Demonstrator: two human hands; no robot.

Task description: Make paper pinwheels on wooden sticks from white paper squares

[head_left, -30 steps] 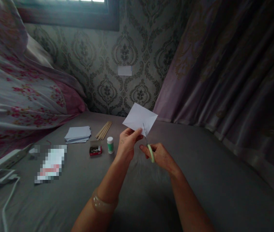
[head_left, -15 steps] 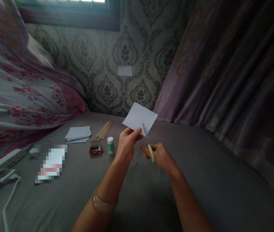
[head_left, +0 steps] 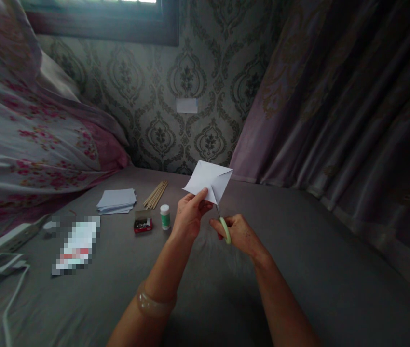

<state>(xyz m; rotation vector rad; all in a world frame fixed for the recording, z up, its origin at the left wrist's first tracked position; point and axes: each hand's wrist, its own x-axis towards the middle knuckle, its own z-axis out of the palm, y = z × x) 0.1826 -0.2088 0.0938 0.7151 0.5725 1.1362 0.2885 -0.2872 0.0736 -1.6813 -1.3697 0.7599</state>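
Note:
A square sheet of white paper [head_left: 209, 177] is held up in front of me, turned like a diamond, with lines running in from its corners. My left hand [head_left: 189, 213] pinches its lower left edge, thumb on top. In my right hand [head_left: 239, 230] is a pair of scissors [head_left: 225, 230] with pale green handles, the fingers closed round them. The blades reach up into the paper's lower corner and are partly hidden by it.
Left of my hands on the grey sheet [head_left: 335, 270] are a white-capped bottle [head_left: 165, 218], a small red box [head_left: 143, 224] of metal bits, several wooden sticks [head_left: 156, 194] and a paper stack [head_left: 117, 200]. A power strip [head_left: 13, 241] lies far left.
The paper has tilted and dropped slightly, and the scissor blades now sit mostly hidden at its lower corner. Both hands stay nearly in place.

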